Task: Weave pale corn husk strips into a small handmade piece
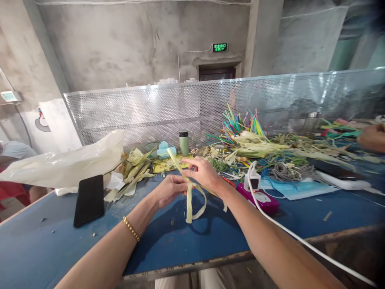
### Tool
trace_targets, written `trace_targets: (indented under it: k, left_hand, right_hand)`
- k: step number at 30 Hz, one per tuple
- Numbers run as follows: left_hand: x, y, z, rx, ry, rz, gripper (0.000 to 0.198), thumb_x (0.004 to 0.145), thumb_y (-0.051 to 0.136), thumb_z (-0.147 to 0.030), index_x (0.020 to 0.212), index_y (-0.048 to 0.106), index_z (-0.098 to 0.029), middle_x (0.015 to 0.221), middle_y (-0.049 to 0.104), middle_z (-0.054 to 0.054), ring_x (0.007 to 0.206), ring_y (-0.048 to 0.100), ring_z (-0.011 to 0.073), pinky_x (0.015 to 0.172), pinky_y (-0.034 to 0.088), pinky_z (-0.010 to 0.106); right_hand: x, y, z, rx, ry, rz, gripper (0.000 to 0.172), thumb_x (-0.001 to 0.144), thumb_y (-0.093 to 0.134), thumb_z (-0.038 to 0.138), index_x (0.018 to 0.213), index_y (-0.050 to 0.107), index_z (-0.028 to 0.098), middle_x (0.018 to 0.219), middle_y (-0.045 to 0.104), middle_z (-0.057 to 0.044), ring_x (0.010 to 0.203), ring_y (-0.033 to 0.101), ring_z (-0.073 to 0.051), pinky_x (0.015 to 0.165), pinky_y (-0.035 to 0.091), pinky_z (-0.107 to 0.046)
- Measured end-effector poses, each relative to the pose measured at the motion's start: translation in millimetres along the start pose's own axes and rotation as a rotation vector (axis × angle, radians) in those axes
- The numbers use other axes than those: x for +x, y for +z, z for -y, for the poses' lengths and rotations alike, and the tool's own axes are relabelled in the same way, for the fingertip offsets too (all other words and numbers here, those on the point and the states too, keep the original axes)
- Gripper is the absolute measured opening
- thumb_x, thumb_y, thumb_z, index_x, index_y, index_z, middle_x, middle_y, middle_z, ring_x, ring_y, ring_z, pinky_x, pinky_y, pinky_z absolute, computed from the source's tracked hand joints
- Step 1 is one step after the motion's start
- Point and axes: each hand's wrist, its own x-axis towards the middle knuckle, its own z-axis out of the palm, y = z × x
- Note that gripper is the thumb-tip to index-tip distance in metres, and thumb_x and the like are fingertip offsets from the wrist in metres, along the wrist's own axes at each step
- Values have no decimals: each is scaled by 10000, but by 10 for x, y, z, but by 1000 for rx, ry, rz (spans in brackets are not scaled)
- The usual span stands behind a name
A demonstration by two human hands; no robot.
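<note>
Both of my hands hold pale yellow-green husk strips (190,197) above the blue table (186,241). My left hand (170,189) is closed, pinching the strips where they cross. My right hand (203,172) grips the upper strip, with index finger stretched out along it. The strips hang down in a loop and one end sticks up toward the back. A gold bracelet (131,228) is on my left wrist.
A black phone (89,199) lies to the left, beside loose husks (134,172) and a plastic bag (66,162). A green flask (184,143), coloured strips (240,122), a husk pile (270,150), a pink device with white cable (261,200) lie right. Another person's hand (373,137) is far right.
</note>
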Motion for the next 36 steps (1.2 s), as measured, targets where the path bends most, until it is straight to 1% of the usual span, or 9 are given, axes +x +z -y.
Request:
trace_targets:
  k: [2,4,11,15,20,29,31,34,36]
  left_hand:
    - [38,-6,25,15,90,-79,286,592,856,-349,673,742,-99,623,637,55,586,532,112,614,409,257]
    - [71,-25,38,43,193,-186,265,633,825,-359,668,729,-114,613,624,35,575,515,104,600,402,247]
    - [105,-56,17,131,337,-440,168,653,760,-295,649,722,-132,580,608,4,578,481,103,594,376,241]
    - [117,-43,16,152,354,-510,129,650,722,-250,593,689,-138,539,575,-10,561,464,102,578,365,242]
    - [97,5,-21,157,363,-579,123,652,692,-231,569,669,-144,518,564,-11,553,467,106,577,369,244]
    - [93,14,1,75,360,-560,182,650,740,-302,614,677,-134,501,527,-30,500,406,80,512,305,230]
    - [93,-11,-12,52,353,-490,203,663,742,-327,667,697,-129,485,537,-23,480,420,84,508,309,233]
    - [79,-16,-27,66,326,-400,227,682,745,-340,721,713,-120,503,580,1,482,455,94,526,339,237]
    - [62,3,-22,118,292,-315,225,695,742,-337,693,705,-115,522,596,16,499,471,98,538,353,238]
  right_hand:
    - [29,-83,17,-139,-88,-223,238,813,668,400,855,722,172,775,628,-49,653,522,-139,660,400,-287]
    - [30,-145,52,-166,-70,-286,340,900,545,414,721,687,161,643,598,-37,585,489,-134,596,358,-277]
    - [-73,44,134,-162,-3,31,478,848,587,433,461,504,164,432,404,23,462,326,-90,492,199,-266]
    - [-80,111,125,-152,32,44,367,799,618,336,496,504,164,472,415,29,489,328,-87,494,213,-252]
    - [-84,123,118,-53,85,110,454,815,584,438,479,416,181,457,327,42,471,272,-82,466,188,-249]
    - [-118,197,135,10,145,174,495,823,577,517,482,459,178,430,388,38,428,314,-79,452,219,-247]
    - [-94,102,136,-70,102,68,502,860,536,525,511,536,163,428,420,26,432,361,-93,468,245,-252]
    - [-44,-59,133,-141,19,-272,483,904,493,503,588,591,151,479,479,8,491,434,-111,520,301,-253]
    - [-17,-126,119,-175,-46,-328,430,912,500,458,646,629,146,562,543,-12,548,474,-120,564,335,-253]
